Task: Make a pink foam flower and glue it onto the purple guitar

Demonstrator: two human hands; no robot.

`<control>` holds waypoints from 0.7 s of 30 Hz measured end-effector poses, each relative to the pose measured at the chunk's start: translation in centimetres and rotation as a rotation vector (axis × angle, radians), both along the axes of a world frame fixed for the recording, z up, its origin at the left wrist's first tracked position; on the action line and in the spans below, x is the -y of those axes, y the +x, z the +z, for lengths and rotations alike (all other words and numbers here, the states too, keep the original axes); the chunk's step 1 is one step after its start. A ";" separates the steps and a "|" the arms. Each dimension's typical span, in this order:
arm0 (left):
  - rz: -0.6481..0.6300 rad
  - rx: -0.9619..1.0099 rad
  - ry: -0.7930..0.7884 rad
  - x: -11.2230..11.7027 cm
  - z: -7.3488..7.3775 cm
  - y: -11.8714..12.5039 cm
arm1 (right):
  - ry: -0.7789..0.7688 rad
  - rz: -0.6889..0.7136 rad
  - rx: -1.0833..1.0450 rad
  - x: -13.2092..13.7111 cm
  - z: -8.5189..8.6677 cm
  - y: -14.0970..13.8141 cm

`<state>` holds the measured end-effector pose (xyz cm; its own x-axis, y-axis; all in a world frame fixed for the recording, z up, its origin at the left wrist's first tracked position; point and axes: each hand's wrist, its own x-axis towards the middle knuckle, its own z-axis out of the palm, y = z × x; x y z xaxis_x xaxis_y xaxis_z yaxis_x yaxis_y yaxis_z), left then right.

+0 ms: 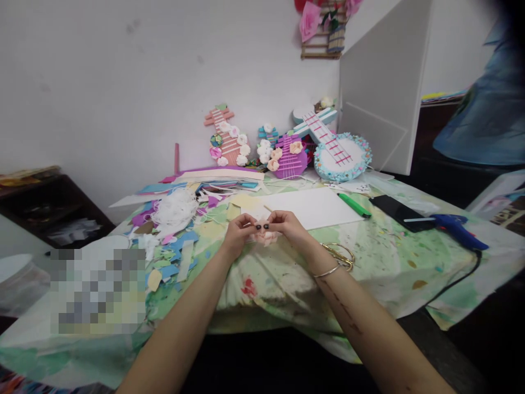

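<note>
Over the near middle of the table, my left hand [238,236] and my right hand [290,229] meet with fingertips pinched together. Between them is a pale pink paper flower [266,237], held from both sides, with its upper part covered by my fingers. A thin stick [268,208] shows just beyond my right fingers; whether I hold it cannot be made out. Behind my hands lies a white board [328,207]. By my right wrist rests a gold-coloured looped metal object [346,253], partly hidden.
Paper scraps [170,268] and a heap of white string [174,212] lie left. On the right are a green marker [354,206], a black phone [394,210] and a blue glue gun [459,229] with its cord. Decorated paper instruments [289,158] stand against the wall.
</note>
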<state>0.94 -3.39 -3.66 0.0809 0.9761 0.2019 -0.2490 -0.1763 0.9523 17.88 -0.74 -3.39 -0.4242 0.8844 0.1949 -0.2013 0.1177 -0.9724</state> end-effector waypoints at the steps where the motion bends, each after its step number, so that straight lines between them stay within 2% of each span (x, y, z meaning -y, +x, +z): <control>1: -0.017 0.006 -0.004 0.1 0.1 0.0 | -0.003 0.004 -0.008 0.1 0.1 0.0; 11: -0.158 0.029 -0.069 0.4 0.4 0.2 | -0.028 0.007 -0.063 0.3 0.4 -0.1; 21: -0.124 0.068 -0.114 0.4 0.6 0.3 | -0.072 0.060 -0.025 0.4 0.3 0.0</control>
<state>1.24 -3.78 -3.02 0.1917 0.9764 0.0999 -0.3270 -0.0324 0.9445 17.84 -1.11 -3.14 -0.4722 0.8698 0.1432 -0.2302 0.0352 -0.9725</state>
